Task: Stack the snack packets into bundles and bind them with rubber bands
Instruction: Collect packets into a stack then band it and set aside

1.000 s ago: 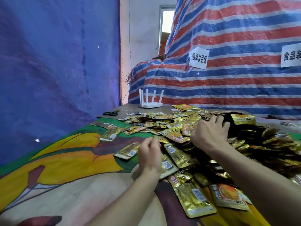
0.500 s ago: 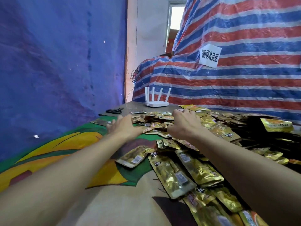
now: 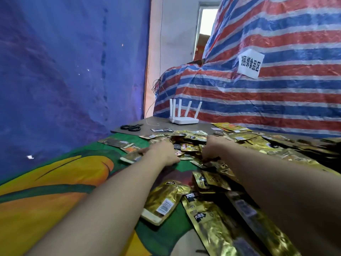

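Across the patterned table cover (image 3: 55,182), gold snack packets (image 3: 212,228) are heaped loose toward the right. Left hand (image 3: 162,152) and right hand (image 3: 212,149) are laid upon the pile's far part; whether their fingers are spread or curled cannot be told.

The snack packets (image 3: 212,183) are flat gold-foil pouches with dark print. They lie loose and unbundled in an overlapping heap on the desk (image 3: 160,122), in front of the white router (image 3: 183,120) and spreading thickly to its right. Far from the router, one near packet (image 3: 163,202) lies flat, showing a white barcode label.
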Action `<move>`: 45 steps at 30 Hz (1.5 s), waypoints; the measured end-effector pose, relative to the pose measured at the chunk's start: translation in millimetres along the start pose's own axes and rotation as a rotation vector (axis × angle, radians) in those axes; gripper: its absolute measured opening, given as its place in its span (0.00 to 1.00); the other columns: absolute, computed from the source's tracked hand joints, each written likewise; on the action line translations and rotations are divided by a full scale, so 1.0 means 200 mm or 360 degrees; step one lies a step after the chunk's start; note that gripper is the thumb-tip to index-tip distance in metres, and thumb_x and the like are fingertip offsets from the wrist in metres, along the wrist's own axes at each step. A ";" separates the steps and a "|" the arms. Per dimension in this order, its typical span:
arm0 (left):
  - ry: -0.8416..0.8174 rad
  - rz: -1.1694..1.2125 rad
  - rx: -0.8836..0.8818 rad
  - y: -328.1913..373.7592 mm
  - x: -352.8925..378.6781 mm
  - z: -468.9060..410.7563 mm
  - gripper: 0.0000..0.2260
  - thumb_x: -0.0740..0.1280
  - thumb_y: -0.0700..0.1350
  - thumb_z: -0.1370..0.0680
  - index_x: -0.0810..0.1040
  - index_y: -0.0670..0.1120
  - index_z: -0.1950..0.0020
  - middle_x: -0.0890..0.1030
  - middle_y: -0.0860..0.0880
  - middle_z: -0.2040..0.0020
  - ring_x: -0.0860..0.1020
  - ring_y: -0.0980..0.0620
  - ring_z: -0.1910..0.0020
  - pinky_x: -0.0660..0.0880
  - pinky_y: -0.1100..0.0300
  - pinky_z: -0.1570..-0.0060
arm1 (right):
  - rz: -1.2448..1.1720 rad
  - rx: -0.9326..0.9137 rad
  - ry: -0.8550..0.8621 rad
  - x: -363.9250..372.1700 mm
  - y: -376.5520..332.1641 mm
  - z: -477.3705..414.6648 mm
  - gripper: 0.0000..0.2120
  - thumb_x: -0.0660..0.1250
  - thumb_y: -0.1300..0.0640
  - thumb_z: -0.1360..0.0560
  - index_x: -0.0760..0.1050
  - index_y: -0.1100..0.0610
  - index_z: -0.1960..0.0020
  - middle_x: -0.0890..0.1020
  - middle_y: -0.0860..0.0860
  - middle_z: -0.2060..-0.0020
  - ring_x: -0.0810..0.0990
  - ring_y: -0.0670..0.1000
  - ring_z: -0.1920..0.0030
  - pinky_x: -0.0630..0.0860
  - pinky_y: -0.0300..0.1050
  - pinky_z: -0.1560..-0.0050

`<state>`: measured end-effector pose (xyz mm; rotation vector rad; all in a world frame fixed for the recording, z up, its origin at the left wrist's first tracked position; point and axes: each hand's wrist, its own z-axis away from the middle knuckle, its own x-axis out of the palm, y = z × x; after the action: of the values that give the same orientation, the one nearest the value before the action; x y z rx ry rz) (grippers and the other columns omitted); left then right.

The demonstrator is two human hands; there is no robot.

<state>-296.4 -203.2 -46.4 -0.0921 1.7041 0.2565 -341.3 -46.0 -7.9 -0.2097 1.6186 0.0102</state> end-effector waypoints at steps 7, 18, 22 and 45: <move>0.0006 -0.0409 0.0360 0.02 -0.05 -0.06 0.15 0.72 0.42 0.25 0.77 0.41 0.40 0.79 0.41 0.41 0.80 0.40 0.44 0.79 0.50 0.47 | 0.0261 -0.0228 0.0290 0.04 0.01 -0.05 0.11 0.64 0.57 0.22 0.73 0.57 0.40 0.80 0.57 0.44 0.79 0.60 0.43 0.77 0.52 0.43; 0.0387 -0.0205 0.0043 0.02 0.04 0.22 0.16 0.66 0.44 0.20 0.73 0.47 0.32 0.71 0.44 0.33 0.75 0.38 0.37 0.71 0.46 0.42 | 0.0264 -0.0453 0.0593 -0.07 0.05 0.17 0.14 0.65 0.63 0.26 0.63 0.54 0.65 0.73 0.52 0.64 0.73 0.58 0.61 0.67 0.49 0.59; 0.0542 0.0083 0.0069 0.01 -0.02 0.38 0.10 0.61 0.41 0.19 0.69 0.44 0.38 0.76 0.42 0.40 0.78 0.38 0.42 0.72 0.47 0.51 | 0.0205 -0.0504 0.0709 -0.14 0.08 0.30 0.07 0.63 0.64 0.26 0.72 0.55 0.61 0.78 0.53 0.62 0.74 0.57 0.64 0.67 0.45 0.63; 0.0750 0.3217 -0.0546 0.28 -0.18 1.09 0.34 0.75 0.32 0.29 0.70 0.48 0.26 0.79 0.41 0.35 0.78 0.39 0.36 0.72 0.37 0.33 | -0.1739 -0.0547 0.0941 -0.22 0.26 1.11 0.09 0.66 0.58 0.19 0.71 0.55 0.57 0.77 0.50 0.63 0.77 0.37 0.68 0.73 0.31 0.72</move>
<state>-92.1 -103.1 -32.1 1.4739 1.5478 2.0884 -126.5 40.6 15.8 -1.4442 1.8723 -0.6655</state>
